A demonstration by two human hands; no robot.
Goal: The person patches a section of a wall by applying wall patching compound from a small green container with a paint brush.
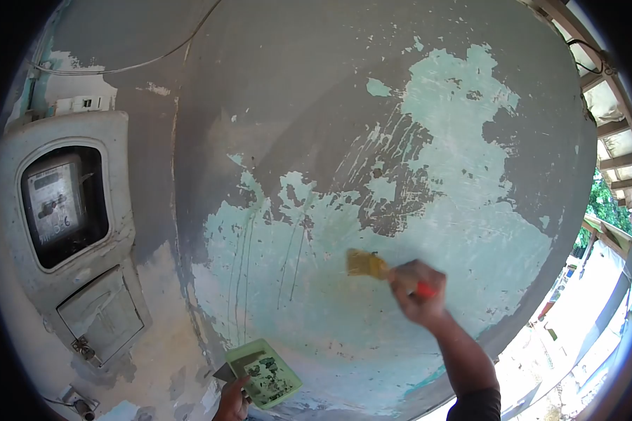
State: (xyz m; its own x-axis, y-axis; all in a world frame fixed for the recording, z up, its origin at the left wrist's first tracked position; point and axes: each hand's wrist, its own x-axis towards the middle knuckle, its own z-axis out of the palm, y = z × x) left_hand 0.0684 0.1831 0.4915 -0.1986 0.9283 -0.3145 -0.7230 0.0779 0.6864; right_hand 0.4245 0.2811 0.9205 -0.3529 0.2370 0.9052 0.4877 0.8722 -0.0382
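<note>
My right hand (pixel 418 289) is wrapped round the handle of a paintbrush (pixel 366 264), slightly blurred. Its yellowish bristles point left and overlap the pale turquoise patch of the wall (pixel 484 231); a bit of red shows at the fist. At the bottom, my left hand (pixel 233 401) grips the near left edge of a light green tray (pixel 294 383), thumb over the rim. Dark and pale flakes or residue lie in the tray. A flat grey blade-like piece (pixel 224 372) sticks out between that hand and the tray, its other end hidden.
On the left stands a grey meter box (pixel 117 182) with a dark window and a small lower door (pixel 102 316). A cable (pixel 140 64) hangs across the upper left. Grey coating (pixel 295 91) surrounds the turquoise area. At right, wooden roof beams (pixel 614 126) and bright outdoors show past the wall's edge.
</note>
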